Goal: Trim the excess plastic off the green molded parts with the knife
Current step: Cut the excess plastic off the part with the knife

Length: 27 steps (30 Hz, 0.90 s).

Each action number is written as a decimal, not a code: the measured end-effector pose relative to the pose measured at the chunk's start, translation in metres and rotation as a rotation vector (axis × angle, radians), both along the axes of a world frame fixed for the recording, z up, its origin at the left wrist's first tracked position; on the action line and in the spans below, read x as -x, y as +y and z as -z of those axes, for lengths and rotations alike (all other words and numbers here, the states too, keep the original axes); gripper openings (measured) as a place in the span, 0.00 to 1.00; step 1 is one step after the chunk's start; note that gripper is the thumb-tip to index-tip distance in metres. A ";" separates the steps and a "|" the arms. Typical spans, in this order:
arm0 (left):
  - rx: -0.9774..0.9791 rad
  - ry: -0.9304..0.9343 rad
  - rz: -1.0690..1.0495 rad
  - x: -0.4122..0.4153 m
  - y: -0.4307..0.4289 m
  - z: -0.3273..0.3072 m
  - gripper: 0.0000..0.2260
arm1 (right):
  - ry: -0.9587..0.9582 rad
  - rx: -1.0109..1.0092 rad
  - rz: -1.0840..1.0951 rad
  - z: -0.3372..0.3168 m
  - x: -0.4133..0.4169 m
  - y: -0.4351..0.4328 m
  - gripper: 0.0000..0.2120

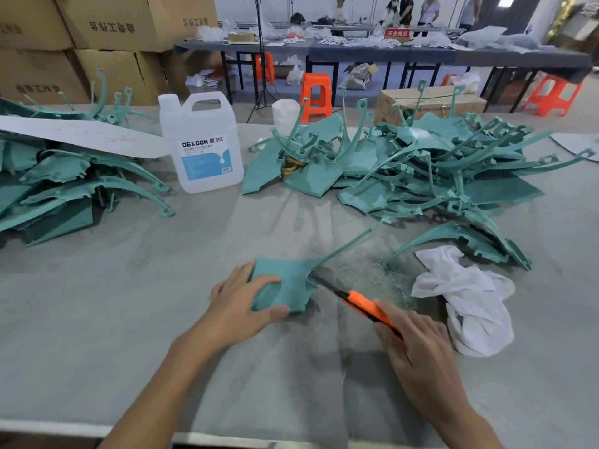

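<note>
A green molded part [293,281] lies on the grey table in front of me, its long thin arm reaching up to the right. My left hand [241,304] grips its near left side, thumb and fingers curled over the flat panel. My right hand [413,348] holds an orange utility knife [363,304], and the dark blade touches the part's right edge. Green shavings [385,280] lie scattered just right of the blade.
A large pile of green parts [421,170] fills the right back of the table, another pile [64,183] the left. A white DEXCON jug [202,142] stands between them. A crumpled white cloth [466,299] lies right of the knife. Cardboard boxes [97,34] stack behind.
</note>
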<state>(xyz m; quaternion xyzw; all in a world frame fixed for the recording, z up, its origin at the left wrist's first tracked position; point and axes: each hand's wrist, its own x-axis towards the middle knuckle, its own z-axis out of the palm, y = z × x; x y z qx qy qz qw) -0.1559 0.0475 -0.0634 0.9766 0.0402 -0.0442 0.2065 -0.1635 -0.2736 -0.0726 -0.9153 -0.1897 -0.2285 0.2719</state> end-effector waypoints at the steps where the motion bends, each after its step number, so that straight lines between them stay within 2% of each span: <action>1: 0.004 -0.033 -0.013 0.001 -0.001 0.004 0.30 | -0.029 0.075 -0.007 0.000 0.000 0.001 0.19; 4: -0.023 -0.072 -0.013 0.005 -0.005 0.013 0.35 | -0.081 0.205 -0.046 0.001 0.002 0.005 0.19; 8: -0.013 -0.046 -0.002 0.004 -0.003 0.014 0.39 | -0.066 0.185 0.026 0.001 -0.001 0.004 0.21; 18: -0.025 -0.057 -0.013 0.005 -0.005 0.017 0.40 | -0.125 0.217 -0.001 0.002 0.003 0.005 0.19; 24: -0.019 -0.063 -0.014 0.004 -0.004 0.018 0.38 | -0.035 0.138 0.057 0.003 -0.003 0.004 0.21; 27: -0.015 -0.070 -0.014 0.005 -0.004 0.020 0.38 | -0.059 0.164 -0.003 0.006 -0.001 0.003 0.20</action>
